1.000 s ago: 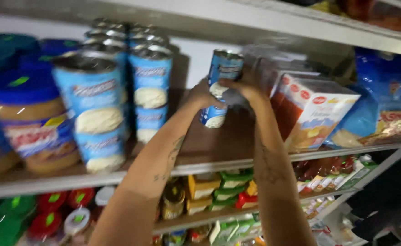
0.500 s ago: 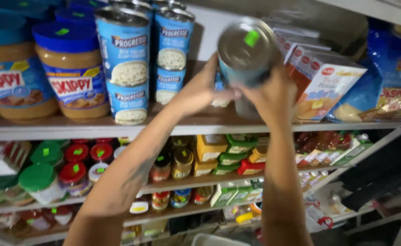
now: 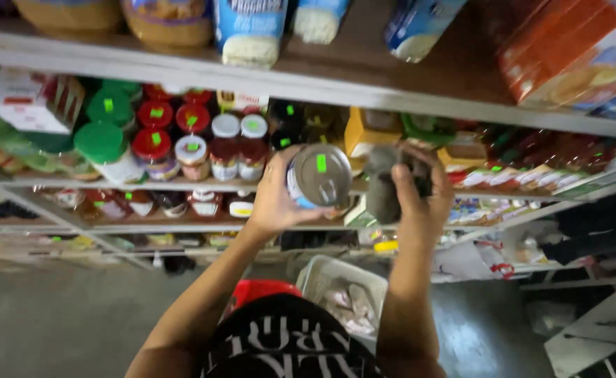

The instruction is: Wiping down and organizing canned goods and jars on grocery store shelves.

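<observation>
A person stands at stocked grocery shelves, both arms raised toward the middle shelf. The left hand [image 3: 274, 203] grasps a tin can [image 3: 320, 176] by its side, fingers wrapped round the blue-and-white label, the silvery lid turned toward the camera with a small green sticker [image 3: 321, 163] on it. The can is held in the air just in front of the middle shelf [image 3: 182, 185], not resting on it. Just to the right, the right hand [image 3: 420, 199] is closed round a dark grey, blurred object [image 3: 383, 183] whose kind cannot be told; it sits close beside the can without clearly touching it.

Behind the hands, the middle shelf carries jars with red lids [image 3: 152, 145] and white lids [image 3: 226, 126], most tagged with green stickers, and tubs with green lids [image 3: 101, 141] to the left. A white-and-red box [image 3: 33, 101] stands at the far left. Yellow packets [image 3: 371, 131] and green-topped packets [image 3: 430, 129] sit to the right of the can. The shelf above [image 3: 252, 77] holds blue-labelled cans [image 3: 250, 28], jars with brown contents [image 3: 162, 21] and an orange-red carton [image 3: 567, 52] at far right.

Below, near the person's dark printed shirt [image 3: 287, 343], a pale basket [image 3: 343, 290] and a red object [image 3: 262, 290] stand on the grey floor [image 3: 63, 322].
</observation>
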